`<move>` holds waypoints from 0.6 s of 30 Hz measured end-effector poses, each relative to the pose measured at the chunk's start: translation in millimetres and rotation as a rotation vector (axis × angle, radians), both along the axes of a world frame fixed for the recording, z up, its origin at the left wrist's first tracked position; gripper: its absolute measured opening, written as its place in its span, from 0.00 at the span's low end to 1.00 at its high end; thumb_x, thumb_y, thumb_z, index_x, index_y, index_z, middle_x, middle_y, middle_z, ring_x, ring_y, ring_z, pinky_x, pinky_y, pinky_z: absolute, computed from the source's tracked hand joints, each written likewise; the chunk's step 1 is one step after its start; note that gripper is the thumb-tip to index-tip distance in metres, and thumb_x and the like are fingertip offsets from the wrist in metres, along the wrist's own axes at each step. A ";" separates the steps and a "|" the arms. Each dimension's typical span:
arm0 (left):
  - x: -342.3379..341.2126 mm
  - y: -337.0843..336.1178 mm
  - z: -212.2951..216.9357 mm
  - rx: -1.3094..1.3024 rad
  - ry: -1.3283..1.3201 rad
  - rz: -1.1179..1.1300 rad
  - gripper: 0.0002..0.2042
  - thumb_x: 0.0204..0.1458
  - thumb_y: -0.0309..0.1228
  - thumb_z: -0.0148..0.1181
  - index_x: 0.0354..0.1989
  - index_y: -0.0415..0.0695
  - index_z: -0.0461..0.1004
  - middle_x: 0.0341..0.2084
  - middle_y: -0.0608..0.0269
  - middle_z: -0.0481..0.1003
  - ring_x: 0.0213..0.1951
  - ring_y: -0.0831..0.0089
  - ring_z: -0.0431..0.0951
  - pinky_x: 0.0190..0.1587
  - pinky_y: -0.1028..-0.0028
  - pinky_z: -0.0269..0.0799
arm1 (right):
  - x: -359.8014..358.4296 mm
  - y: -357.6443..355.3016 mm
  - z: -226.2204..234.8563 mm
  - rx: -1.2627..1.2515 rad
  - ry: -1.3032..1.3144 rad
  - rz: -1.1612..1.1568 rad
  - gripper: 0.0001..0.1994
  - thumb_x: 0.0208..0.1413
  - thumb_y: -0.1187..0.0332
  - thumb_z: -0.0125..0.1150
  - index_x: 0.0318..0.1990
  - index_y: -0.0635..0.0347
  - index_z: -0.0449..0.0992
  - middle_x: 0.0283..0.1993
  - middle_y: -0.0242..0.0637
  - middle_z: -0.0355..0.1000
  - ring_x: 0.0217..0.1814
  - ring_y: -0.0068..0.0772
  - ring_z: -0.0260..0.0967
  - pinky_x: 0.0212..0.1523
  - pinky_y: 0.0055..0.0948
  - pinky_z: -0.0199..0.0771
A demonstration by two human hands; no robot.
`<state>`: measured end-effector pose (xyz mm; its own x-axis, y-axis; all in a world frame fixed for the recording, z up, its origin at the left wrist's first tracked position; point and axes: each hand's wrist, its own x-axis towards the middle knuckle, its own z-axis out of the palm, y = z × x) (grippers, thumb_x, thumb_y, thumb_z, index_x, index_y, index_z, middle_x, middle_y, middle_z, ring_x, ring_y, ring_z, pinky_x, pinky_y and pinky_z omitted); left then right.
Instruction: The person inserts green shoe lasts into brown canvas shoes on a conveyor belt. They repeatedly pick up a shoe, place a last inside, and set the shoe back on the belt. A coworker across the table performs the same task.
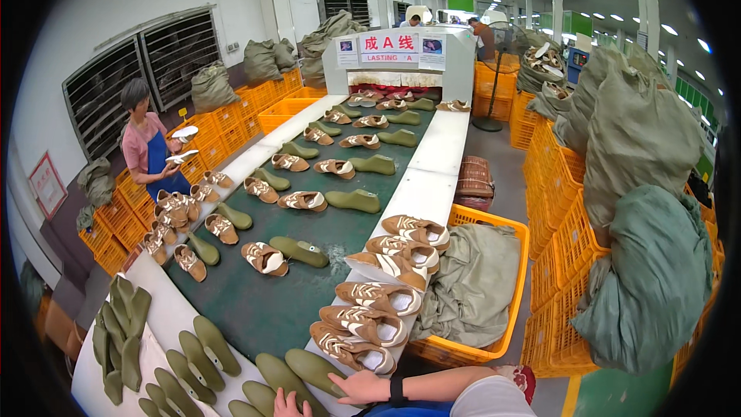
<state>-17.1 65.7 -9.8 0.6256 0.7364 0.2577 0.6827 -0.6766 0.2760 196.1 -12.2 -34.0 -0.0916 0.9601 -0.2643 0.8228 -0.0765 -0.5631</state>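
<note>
At the near edge of the white ledge, my right hand (361, 388) reaches left with its fingers stretched out, touching the end of an olive-green shoe last (307, 364). My left hand (292, 406) shows only in part at the lower edge, its fingers apart, beside another green shoe last (279, 377). Several more shoe lasts (185, 371) lie in rows to the left. Just beyond my right hand, brown sneakers (363, 323) with white laces line the right ledge. On the dark green conveyor belt (340, 243), brown sneakers (264, 258) and loose green lasts (299, 250) lie in rows.
A co-worker (154, 143) in a blue apron handles white-soled shoes at the left. A machine (386, 54) stands at the belt's far end. An orange crate (519, 293) holding grey-green cloth is at my right. Stacked crates (563, 262) and large sacks (629, 147) line the right side.
</note>
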 end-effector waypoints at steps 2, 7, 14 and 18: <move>2.3 1.4 -3.0 0.001 -0.025 0.000 0.17 0.51 0.37 0.58 0.48 0.43 0.72 0.57 0.47 0.66 0.52 0.50 0.70 0.52 0.62 0.70 | 2.4 -2.4 5.8 -0.021 -0.037 0.020 0.41 0.53 0.55 0.59 0.69 0.56 0.43 0.33 0.50 0.73 0.28 0.52 0.73 0.27 0.45 0.72; 5.3 2.8 -12.7 0.034 -0.103 0.055 0.18 0.40 0.34 0.63 0.42 0.44 0.75 0.51 0.48 0.70 0.49 0.52 0.73 0.48 0.60 0.72 | 8.1 4.9 16.5 -0.064 0.020 0.113 0.41 0.51 0.58 0.58 0.69 0.50 0.42 0.26 0.50 0.74 0.26 0.55 0.72 0.25 0.48 0.70; 5.9 0.3 -4.3 0.026 -0.061 0.124 0.16 0.44 0.36 0.62 0.42 0.49 0.75 0.52 0.53 0.70 0.50 0.56 0.73 0.46 0.63 0.73 | 44.1 46.7 34.7 -0.002 0.475 -0.045 0.37 0.51 0.57 0.59 0.66 0.57 0.51 0.39 0.46 0.74 0.32 0.45 0.73 0.29 0.43 0.71; 5.9 0.6 -0.2 0.008 -0.067 0.144 0.16 0.44 0.36 0.62 0.42 0.49 0.75 0.52 0.54 0.70 0.50 0.57 0.73 0.46 0.64 0.73 | 90.6 105.0 56.8 -0.669 1.394 -0.473 0.18 0.55 0.60 0.59 0.51 0.54 0.67 0.31 0.24 0.68 0.20 0.14 0.59 0.17 0.14 0.55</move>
<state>-11.2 66.3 -10.0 0.4950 0.8148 0.3017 0.7527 -0.5756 0.3195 286.8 92.8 22.7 -0.3515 0.7236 -0.5941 -0.4408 -0.6877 -0.5768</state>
